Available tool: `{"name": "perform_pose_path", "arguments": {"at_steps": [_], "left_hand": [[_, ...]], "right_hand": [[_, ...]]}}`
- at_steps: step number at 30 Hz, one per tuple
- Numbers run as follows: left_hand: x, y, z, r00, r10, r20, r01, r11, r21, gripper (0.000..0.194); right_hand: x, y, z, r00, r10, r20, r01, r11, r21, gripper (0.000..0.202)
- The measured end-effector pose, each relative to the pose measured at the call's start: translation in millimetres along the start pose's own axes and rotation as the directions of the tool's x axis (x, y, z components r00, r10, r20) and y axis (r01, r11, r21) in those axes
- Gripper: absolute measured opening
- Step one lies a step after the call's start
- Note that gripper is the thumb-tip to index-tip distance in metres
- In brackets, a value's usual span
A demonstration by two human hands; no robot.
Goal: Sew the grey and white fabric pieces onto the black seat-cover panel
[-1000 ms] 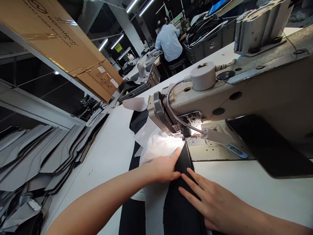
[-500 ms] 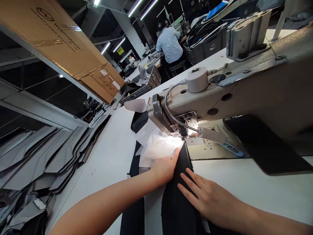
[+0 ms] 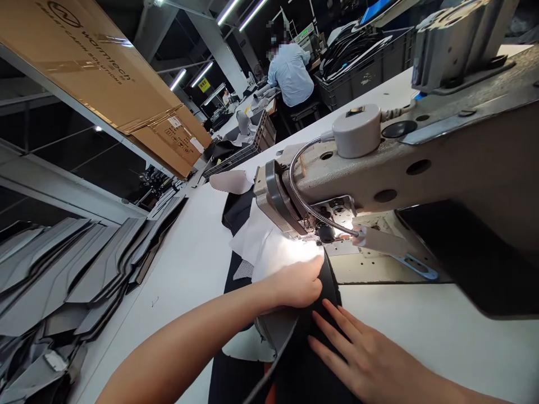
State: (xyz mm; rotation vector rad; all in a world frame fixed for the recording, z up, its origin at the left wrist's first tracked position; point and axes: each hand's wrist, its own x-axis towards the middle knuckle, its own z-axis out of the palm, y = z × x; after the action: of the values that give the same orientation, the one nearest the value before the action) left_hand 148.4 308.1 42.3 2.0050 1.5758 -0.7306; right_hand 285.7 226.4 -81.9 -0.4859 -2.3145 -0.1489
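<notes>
Under the lit needle area of a sewing machine (image 3: 357, 174) lies a white piece of material (image 3: 273, 252) on top of black fabric (image 3: 311, 359). My left hand (image 3: 301, 283) is closed on the edge of the white piece, just in front of the presser foot; its fingertips are partly lost in the glare. My right hand (image 3: 349, 348) rests on the black fabric with its fingers spread, to the right and nearer to me. A grey panel (image 3: 278, 328) is folded up below my left wrist.
Stacked grey panels (image 3: 84, 269) lie at the left. A cardboard box (image 3: 105, 73) stands beyond them. A dark flat object (image 3: 471, 252) lies at the right. A person (image 3: 291, 73) sits in the background near crates (image 3: 366, 70).
My left hand has moved slightly right and its pointing finger has curled in. The grey panel below it has folded up, uncovering something orange. The machine appears shifted right in view.
</notes>
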Motion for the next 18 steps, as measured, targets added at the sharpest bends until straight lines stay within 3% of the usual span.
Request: {"name": "perform_pose_path", "arguments": {"at_steps": [6,12,18], "left_hand": [[14.3,-5.8,-1.6,1.0,0.008,-0.025,-0.009,0.999,-0.046,0.06],[20.7,-0.4,-0.2,0.995,-0.001,-0.102,-0.002,1.0,-0.029,0.044],[22.3,-8.6,2.9,0.985,0.053,-0.164,-0.055,0.998,-0.01,0.047]], "right_hand": [[6.8,2.6,13.2,0.997,0.068,0.025,-0.068,0.998,-0.004,0.037],[16.6,8.4,23.1,0.991,0.132,0.01,-0.132,0.991,0.009,0.028],[21.8,23.8,7.1,0.98,0.19,0.067,-0.195,0.977,0.086,0.025]]}}
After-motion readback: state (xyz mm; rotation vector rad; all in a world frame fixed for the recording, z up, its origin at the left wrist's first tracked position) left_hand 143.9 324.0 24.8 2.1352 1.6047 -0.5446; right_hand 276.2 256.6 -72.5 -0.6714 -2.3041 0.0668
